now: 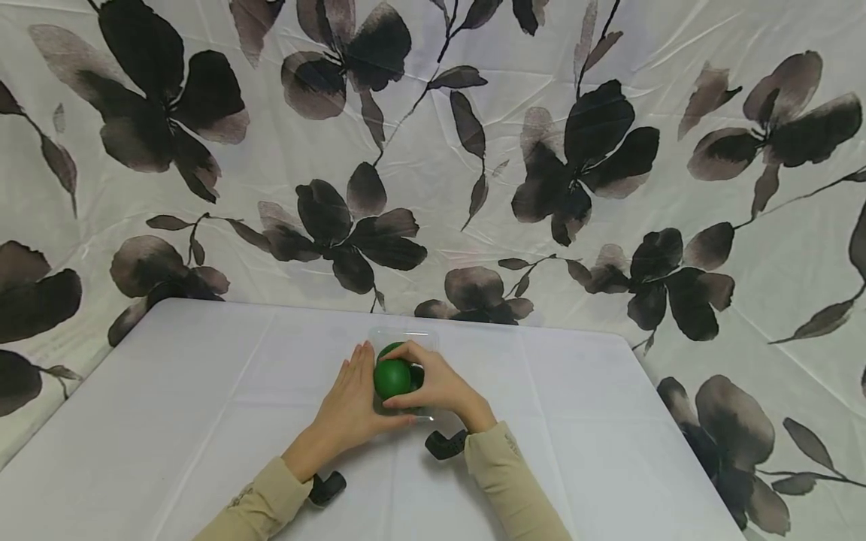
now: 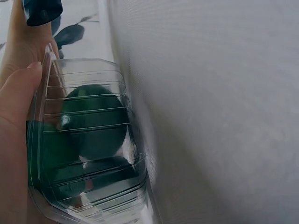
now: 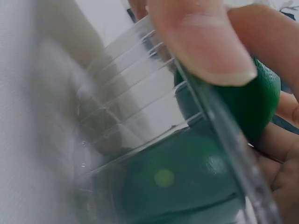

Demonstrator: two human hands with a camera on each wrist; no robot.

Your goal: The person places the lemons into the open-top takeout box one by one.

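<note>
A clear ribbed plastic box (image 1: 406, 333) stands on the table with several round green fruits, which look like limes, in it. My right hand (image 1: 443, 387) holds one lime (image 1: 392, 379) between thumb and curled fingers, at the level of the box's rim. In the right wrist view the thumb overlaps this lime (image 3: 261, 100), and another lime (image 3: 177, 172) shows through the box wall below. Along the box's left side lies my left hand (image 1: 352, 402), fingers straight and thumb stretched along the near side. Through the ribbed wall, the left wrist view shows a lime (image 2: 96, 123) inside.
A white cloth covers the table (image 1: 169, 406), and a flower-printed curtain (image 1: 433, 150) hangs behind its far edge. Black wrist devices (image 1: 328, 489) sit below both hands, close over the tabletop. Beige sleeves (image 1: 517, 488) cover the forearms.
</note>
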